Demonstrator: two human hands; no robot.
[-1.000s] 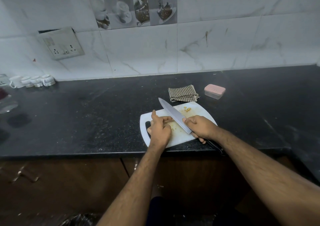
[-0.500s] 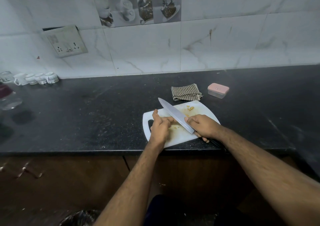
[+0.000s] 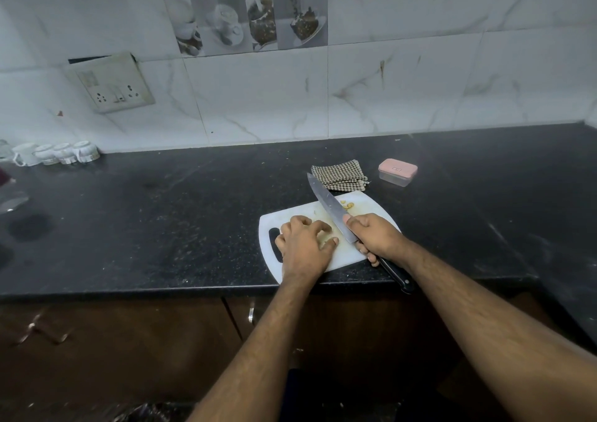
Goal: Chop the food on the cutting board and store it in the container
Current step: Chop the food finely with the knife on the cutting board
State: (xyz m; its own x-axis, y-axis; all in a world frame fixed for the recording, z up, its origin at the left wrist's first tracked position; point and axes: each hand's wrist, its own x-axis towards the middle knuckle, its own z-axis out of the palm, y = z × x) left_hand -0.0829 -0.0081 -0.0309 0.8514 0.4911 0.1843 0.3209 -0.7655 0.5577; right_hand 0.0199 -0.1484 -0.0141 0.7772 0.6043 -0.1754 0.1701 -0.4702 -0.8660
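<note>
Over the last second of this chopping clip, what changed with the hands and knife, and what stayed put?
The left hand went from index finger extended beside the blade to fingers curled, clawed over the food. The right hand keeps gripping the knife, blade angled across the cutting board. Container, lid on, and checked cloth stayed put.
</note>
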